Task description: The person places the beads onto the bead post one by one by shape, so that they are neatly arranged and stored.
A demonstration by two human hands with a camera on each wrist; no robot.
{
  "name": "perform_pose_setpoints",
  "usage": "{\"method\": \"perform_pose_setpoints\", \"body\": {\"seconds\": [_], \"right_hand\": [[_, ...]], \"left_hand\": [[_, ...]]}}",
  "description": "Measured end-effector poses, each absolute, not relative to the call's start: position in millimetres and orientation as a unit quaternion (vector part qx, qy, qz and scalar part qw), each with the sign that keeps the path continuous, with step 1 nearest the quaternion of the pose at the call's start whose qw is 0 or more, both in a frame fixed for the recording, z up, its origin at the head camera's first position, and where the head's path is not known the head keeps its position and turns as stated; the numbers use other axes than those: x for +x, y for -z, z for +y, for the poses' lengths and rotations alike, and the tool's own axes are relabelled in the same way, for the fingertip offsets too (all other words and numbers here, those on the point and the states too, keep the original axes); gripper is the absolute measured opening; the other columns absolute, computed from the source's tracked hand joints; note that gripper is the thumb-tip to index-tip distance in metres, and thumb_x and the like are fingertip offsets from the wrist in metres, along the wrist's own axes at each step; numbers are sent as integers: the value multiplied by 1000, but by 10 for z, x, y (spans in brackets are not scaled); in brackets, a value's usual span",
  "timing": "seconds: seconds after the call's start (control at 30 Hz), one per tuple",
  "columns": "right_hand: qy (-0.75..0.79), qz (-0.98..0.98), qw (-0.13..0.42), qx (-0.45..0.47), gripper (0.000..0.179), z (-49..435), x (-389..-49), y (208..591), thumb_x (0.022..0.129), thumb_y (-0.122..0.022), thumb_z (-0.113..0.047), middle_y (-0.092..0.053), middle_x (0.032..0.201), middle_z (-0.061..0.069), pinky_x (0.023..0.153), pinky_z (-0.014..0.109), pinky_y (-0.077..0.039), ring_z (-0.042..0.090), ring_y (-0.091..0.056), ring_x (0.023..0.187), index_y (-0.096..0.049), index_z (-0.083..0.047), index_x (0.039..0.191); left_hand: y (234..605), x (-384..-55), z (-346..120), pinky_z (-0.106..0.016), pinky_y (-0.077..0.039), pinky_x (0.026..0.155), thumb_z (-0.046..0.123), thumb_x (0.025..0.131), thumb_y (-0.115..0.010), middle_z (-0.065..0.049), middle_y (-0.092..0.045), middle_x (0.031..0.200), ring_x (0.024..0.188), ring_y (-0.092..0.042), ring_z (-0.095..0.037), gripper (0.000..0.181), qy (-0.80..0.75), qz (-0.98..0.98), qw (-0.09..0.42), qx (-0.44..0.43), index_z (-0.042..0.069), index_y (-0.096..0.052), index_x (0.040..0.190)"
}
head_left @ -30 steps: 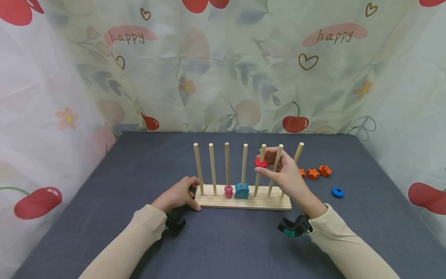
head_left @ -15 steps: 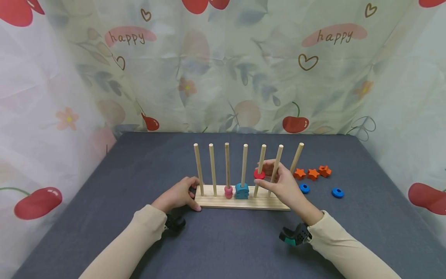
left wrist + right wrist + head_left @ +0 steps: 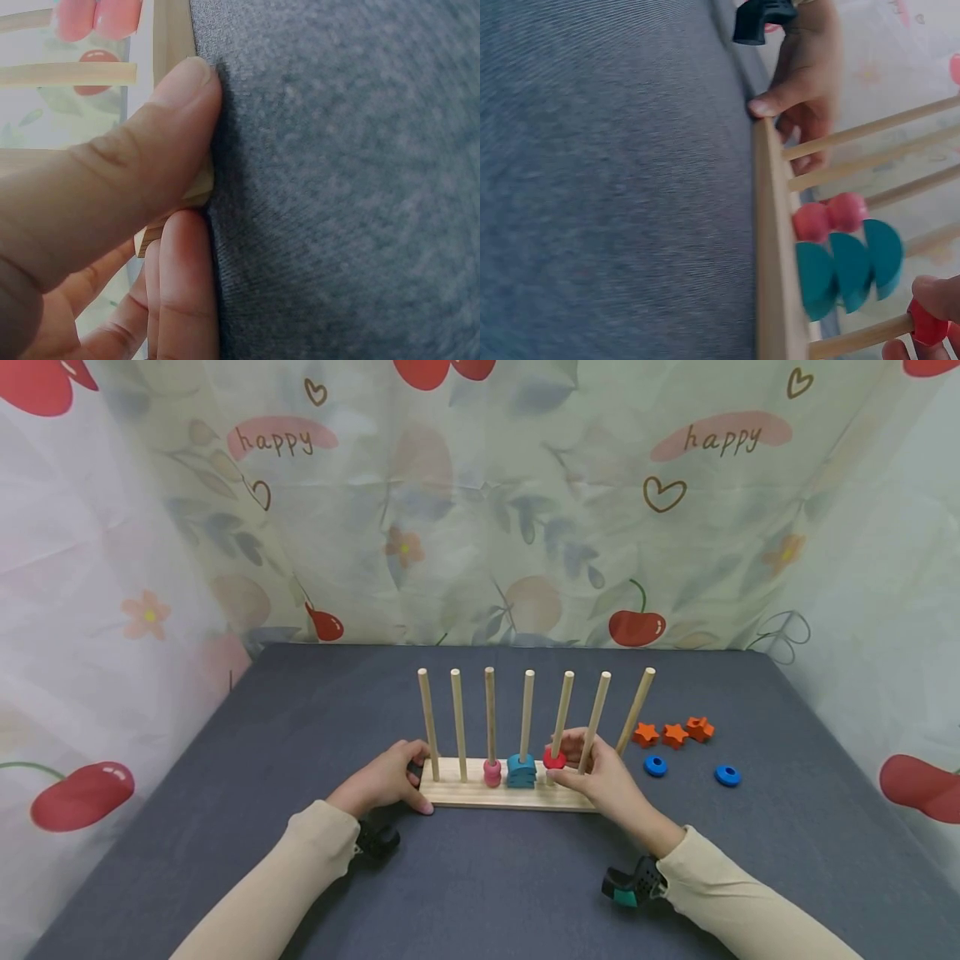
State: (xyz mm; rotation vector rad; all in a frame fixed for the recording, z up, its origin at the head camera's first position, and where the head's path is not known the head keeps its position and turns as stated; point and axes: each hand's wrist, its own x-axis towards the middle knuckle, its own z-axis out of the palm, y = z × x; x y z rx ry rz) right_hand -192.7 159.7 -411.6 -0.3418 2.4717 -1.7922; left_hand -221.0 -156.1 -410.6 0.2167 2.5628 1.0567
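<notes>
A wooden peg board (image 3: 495, 797) with a row of several upright pegs stands on the table. My left hand (image 3: 386, 779) grips its left end, thumb along the front edge and fingers round the end, as the left wrist view shows close up. My right hand (image 3: 609, 787) pinches a red bead (image 3: 555, 758) threaded on the fifth peg from the left, low down near the board. In the right wrist view a stretch of bare peg shows between this red bead (image 3: 927, 327) and the base. Two pink beads (image 3: 492, 773) sit on the third peg, several teal half-round pieces (image 3: 521, 772) on the fourth.
Several orange star pieces (image 3: 675, 736) lie on the dark tablecloth (image 3: 480, 893) to the right of the board. Nearer me are two blue rings, one close to my right hand (image 3: 656, 766) and another ring (image 3: 727, 775) farther right. A printed curtain (image 3: 480, 527) hangs behind.
My right hand has slid the red bead down the fifth peg, from near its top to close over the base. The left hand has stayed at the board's end.
</notes>
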Motion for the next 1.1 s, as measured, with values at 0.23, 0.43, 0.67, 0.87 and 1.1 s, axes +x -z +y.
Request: {"method": "perform_pose_setpoints", "body": {"seconds": [0.23,0.43,0.67,0.87,1.1], "right_hand": [[591,797,42,-115,47,1598,-1917,4222,83,-72,2,-64,119,23,98,49,-46,34,-62,110,-48,5,123],[577,808,40,-111,44,1598,-1911,4275,82,-72,2,-64,121,22,99,50,-44,34,-61,112,-49,3,120],[557,824,35,-97,43,1587,-1908,4300,82,-73,0,-65,120,20,99,49,-44,32,-61,110,-50,1,119],[541,838,18,-75,46,1545,-1917,4329,77,-75,3,-68,114,17,98,49,-44,30,-62,108,-52,0,117],[526,849,4,-49,49,1496,-1923,4342,73,-81,1,-70,110,14,98,49,-44,27,-63,105,-53,-4,114]], "left_hand": [[4121,-2217,-1552,-33,-49,79,3,59,-91,-10,-47,116,96,-56,-22,73,-373,907,181,70,8,-54,122],[4134,-2218,-1550,-33,-50,79,3,58,-91,-10,-47,115,95,-56,-21,74,-373,908,178,72,8,-54,122],[4131,-2219,-1553,-34,-50,79,3,59,-91,-11,-47,117,96,-57,-22,75,-374,907,181,70,8,-54,124],[4125,-2222,-1557,-34,-50,79,4,59,-92,-11,-47,115,96,-56,-22,74,-370,908,180,73,8,-54,123],[4120,-2218,-1554,-34,-50,79,4,59,-91,-10,-46,116,97,-56,-22,73,-370,909,181,71,8,-54,122]]}}
